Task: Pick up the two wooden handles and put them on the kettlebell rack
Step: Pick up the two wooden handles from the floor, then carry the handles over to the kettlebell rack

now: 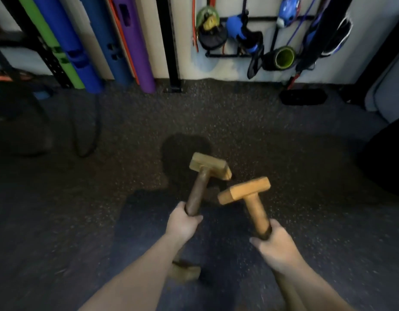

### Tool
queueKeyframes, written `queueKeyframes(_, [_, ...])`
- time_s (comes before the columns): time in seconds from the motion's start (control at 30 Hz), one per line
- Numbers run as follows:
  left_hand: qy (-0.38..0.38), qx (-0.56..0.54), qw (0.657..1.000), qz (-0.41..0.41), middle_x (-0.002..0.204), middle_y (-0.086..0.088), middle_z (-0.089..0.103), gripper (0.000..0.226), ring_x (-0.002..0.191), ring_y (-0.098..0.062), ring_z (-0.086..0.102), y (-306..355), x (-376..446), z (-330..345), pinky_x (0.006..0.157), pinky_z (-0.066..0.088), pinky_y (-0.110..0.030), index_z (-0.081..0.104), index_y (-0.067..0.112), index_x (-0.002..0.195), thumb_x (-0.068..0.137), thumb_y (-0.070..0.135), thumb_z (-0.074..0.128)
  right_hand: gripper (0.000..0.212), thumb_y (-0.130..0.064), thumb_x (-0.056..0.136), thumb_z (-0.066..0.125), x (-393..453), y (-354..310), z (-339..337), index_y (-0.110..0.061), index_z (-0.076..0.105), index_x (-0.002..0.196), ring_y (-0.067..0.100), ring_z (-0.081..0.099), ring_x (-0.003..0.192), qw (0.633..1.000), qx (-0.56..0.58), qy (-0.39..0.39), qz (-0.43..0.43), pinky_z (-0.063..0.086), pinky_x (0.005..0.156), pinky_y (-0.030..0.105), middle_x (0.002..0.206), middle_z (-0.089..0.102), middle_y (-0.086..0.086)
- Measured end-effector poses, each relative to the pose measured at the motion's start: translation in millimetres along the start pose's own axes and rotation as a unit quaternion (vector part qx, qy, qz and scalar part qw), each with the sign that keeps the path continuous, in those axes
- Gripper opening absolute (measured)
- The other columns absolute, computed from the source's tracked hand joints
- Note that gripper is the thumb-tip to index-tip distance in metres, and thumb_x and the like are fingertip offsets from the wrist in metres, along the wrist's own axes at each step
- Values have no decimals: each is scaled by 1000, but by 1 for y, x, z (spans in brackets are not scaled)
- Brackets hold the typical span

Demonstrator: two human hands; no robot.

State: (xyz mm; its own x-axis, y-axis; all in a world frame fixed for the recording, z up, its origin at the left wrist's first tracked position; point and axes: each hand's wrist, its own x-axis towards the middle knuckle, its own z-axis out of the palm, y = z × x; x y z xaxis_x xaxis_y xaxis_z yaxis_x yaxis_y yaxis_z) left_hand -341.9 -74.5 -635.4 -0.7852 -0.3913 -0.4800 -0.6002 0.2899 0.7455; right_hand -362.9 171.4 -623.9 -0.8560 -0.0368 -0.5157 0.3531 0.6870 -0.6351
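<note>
Each of my hands holds one wooden handle above the dark speckled floor. My left hand (182,223) is closed around the dark round bar of the left wooden handle (199,189), whose pale block end points away from me. My right hand (275,244) grips the bar of the right wooden handle (253,204), and its orange-tan block end sits close beside the left one. A second block end (185,272) shows under my left forearm. The kettlebell rack cannot be made out clearly in this view.
Long foam tubes in green (51,44), blue (69,44) and purple (132,44) lean on the far wall. A black upright post (170,43) stands mid-wall. A wall rack (250,37) holds bands and straps. A dark frame (17,41) stands at the far left, a dark bulky object (386,158) at the right.
</note>
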Motion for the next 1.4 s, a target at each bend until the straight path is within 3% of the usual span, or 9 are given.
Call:
queueKeyframes(0.1, [30, -63, 998, 10, 99, -5, 66, 35, 89, -25, 66, 119, -41, -71, 81, 58, -41, 58, 18, 113, 86, 24, 79, 26, -12, 83, 76, -48, -109, -85, -21, 59, 101, 27, 67, 70, 997, 57, 43, -32, 47, 59, 33, 81, 70, 10])
queueKeyframes(0.23, [49, -176, 983, 14, 89, -7, 70, 41, 71, -18, 68, 285, -105, -166, 54, 56, -27, 64, 21, 109, 81, 48, 78, 30, -5, 84, 74, -112, -255, -204, -16, 63, 109, 23, 66, 67, 987, 119, 44, -96, 47, 58, 31, 78, 68, 9])
queueKeyframes(0.37, [22, -249, 968, 25, 71, -2, 73, 57, 60, -17, 70, 411, -163, -245, 52, 55, -28, 69, 20, 104, 73, 68, 75, 23, -7, 87, 79, -168, -379, -304, -15, 67, 104, 19, 68, 79, 969, 175, 35, -171, 47, 66, 24, 83, 72, 5])
queueKeyframes(0.57, [-56, -348, 927, 126, 70, -9, 66, 57, 58, -27, 64, 535, -194, -332, 55, 57, -38, 55, 22, 122, 82, 58, 74, 30, -17, 90, 79, -192, -528, -394, -26, 69, 117, 17, 72, 65, 925, 211, -27, -315, 56, 56, 24, 72, 72, -10])
queueKeyframes(0.73, [34, -372, 908, 192, 68, -9, 61, 50, 50, -23, 59, 600, -151, -389, 48, 52, -34, 58, 7, 114, 94, 52, 62, 27, -23, 90, 79, -147, -649, -404, -35, 70, 112, 8, 69, 66, 900, 194, -18, -390, 55, 57, 21, 77, 71, -12])
queueKeyframes(0.9, [70, -405, 886, 213, 68, -9, 63, 54, 49, -25, 59, 651, -50, -469, 43, 50, -33, 59, 7, 115, 92, 55, 63, 27, -6, 91, 76, -81, -787, -394, -9, 66, 116, 7, 61, 53, 896, 197, -4, -397, 50, 49, 21, 73, 63, 5])
queueKeyframes(1.0, [95, -407, 880, 225, 66, -8, 62, 52, 47, -25, 58, 679, 0, -523, 42, 49, -35, 60, 12, 107, 86, 58, 71, 15, -10, 90, 78, -41, -866, -380, -18, 66, 94, 0, 59, 43, 895, 213, 6, -392, 47, 43, 16, 55, 65, -10])
queueKeyframes(1.13, [166, -414, 864, 234, 58, -6, 61, 46, 41, -24, 55, 712, 58, -593, 38, 46, -31, 56, 14, 99, 84, 52, 76, 16, -21, 88, 78, 7, -970, -351, -26, 62, 89, 14, 64, 51, 898, 242, -10, -367, 53, 48, 26, 71, 68, 2])
queueKeyframes(1.4, [314, -415, 820, 239, 67, -10, 66, 44, 47, -27, 61, 727, 193, -738, 42, 50, -33, 62, 14, 100, 87, 55, 70, 24, -24, 90, 75, 125, -1170, -236, -23, 65, 112, 8, 60, 50, 866, 266, -140, -399, 51, 45, 24, 76, 69, 1])
